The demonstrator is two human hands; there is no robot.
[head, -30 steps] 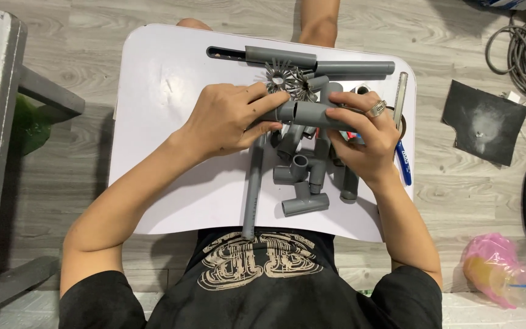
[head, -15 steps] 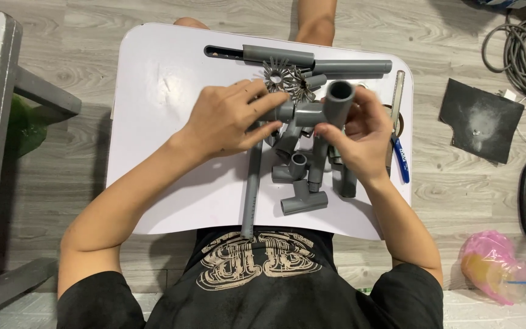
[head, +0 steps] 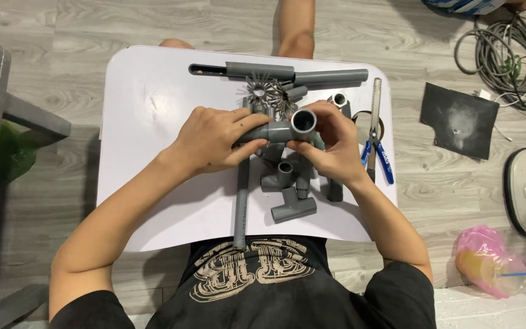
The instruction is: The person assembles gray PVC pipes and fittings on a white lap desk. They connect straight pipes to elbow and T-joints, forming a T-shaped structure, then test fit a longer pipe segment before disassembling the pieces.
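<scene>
I've swung the fitting (head: 302,123) round, its open mouth now facing up at centre frame above the desk (head: 153,122). Right hand (head: 333,143) grasps it; left hand (head: 214,140) clenches the pipe (head: 241,195) entering its side.

A home floor used as a makeshift workshop: grey wood-look flooring (head: 92,24), coiled cables (head: 506,55), pliers (head: 374,134).

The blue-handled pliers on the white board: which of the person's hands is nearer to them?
Right. The right hand sits just beside the blue-handled pliers, gripping the grey pipe fitting; the left hand is farther away across it.
</scene>
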